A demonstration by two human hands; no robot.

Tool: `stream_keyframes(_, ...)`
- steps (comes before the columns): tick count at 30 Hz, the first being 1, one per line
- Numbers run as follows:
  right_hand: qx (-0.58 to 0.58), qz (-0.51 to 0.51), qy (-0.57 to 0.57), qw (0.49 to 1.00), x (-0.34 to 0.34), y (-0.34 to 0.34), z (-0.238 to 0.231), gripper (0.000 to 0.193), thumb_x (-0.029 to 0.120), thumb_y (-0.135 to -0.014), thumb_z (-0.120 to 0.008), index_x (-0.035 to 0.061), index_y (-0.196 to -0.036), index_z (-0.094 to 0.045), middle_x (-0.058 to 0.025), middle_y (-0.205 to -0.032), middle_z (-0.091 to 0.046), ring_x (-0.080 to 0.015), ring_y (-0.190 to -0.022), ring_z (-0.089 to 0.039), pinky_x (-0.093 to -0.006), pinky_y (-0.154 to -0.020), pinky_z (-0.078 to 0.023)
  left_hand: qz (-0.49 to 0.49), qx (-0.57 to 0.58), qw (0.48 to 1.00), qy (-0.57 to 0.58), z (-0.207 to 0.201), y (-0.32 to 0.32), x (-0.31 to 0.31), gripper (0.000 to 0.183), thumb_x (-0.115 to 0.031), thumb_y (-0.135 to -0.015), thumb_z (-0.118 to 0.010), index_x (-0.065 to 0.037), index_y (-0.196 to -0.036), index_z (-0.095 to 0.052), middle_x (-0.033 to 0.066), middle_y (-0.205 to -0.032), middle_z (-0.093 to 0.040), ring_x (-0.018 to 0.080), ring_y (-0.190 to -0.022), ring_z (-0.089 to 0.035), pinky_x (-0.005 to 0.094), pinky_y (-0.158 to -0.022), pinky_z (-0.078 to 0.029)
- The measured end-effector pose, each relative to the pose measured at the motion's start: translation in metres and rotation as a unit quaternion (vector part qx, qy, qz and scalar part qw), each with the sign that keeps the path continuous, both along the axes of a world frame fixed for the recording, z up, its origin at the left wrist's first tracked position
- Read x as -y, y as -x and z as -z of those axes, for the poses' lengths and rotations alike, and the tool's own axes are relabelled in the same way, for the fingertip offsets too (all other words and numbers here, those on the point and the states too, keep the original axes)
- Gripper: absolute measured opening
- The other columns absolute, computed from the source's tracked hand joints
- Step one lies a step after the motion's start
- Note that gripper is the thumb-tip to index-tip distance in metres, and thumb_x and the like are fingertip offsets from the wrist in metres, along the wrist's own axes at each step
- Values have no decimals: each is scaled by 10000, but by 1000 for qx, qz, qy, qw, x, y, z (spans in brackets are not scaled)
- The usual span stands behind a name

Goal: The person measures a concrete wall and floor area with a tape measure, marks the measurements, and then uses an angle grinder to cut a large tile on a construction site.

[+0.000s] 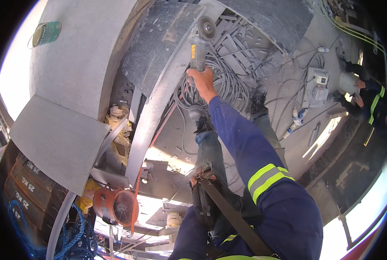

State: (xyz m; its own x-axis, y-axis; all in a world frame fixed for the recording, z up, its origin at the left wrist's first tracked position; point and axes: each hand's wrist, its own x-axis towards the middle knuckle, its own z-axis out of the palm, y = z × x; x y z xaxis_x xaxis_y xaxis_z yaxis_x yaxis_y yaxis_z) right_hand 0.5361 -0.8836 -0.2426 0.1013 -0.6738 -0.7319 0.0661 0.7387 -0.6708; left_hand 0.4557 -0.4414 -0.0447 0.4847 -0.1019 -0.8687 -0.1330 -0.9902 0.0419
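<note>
My right hand (203, 82) is closed round the rear body of a grey angle grinder (198, 54) with a yellow label. At the grinder's far end sits a round disc (207, 28), near the edge of a long pale curved strip (161, 97). Whether the disc touches the strip, I cannot tell. Just below and right of the hand lies a big coil of grey cable (228, 86). My left hand is out of view; only part of the left sleeve (185, 236) shows at the bottom.
Offcuts (236, 47) heap beyond the coil. Cables and a socket box (317, 89) lie on the right, near a co-worker's hands (359, 91). An orange fan (115, 206), blue rope (74, 236) and grey sheet (59, 138) are lower left; a green tin (47, 33) stands far left.
</note>
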Motion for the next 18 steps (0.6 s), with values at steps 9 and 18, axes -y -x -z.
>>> stream_keyframes(9,16,-34,-59,998,-35,222,-134,662,160,-850,-856,-29,-1363,-482,-79,-935,-682,-144,-673,-668,-316,-608,-559,-257,21,966,-12,-2,-47,40,557,-520,-1036,-574,-75,-1366,-635,149,-1327,-675,250,-1100,-679,405,-943,-535)
stream_keyframes(18,162,93,-72,980,10,379,-186,670,134,-865,-844,-21,-1408,-484,-79,-879,-697,-158,-644,-673,-332,-587,-564,-12,-72,956,283,-33,12,381,424,-251,-1053,-653,-77,-1437,-606,114,-1183,-710,187,-1012,-685,325,-879,-550)
